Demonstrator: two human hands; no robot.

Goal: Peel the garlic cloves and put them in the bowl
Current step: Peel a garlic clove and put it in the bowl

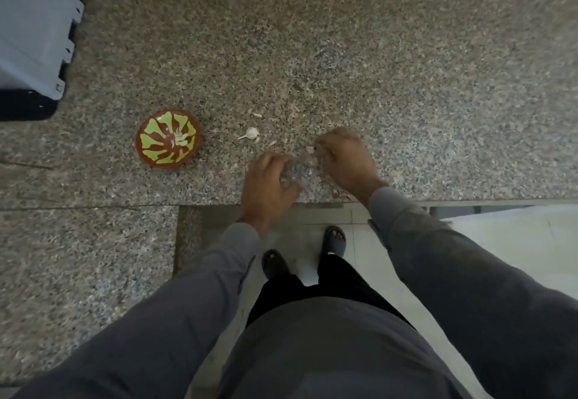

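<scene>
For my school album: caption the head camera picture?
Right hand pinching garlic clove, painted bowl waiting nearby.

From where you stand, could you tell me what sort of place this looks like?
Most likely a home kitchen. A speckled granite counter runs along a wall above a pale tiled floor, and on it sit a red and green bowl holding peeled garlic and a loose garlic clove among scraps of skin.

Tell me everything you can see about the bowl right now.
The bowl is small and round, reddish-brown with yellow-green petal-like shapes radiating from its centre, and looks glazed. It stands upright on the speckled stone counter, left of both hands, neither touching it. A few pale peeled garlic cloves lie inside near the middle. A loose garlic piece lies on the counter to its right, apart from it.
</scene>
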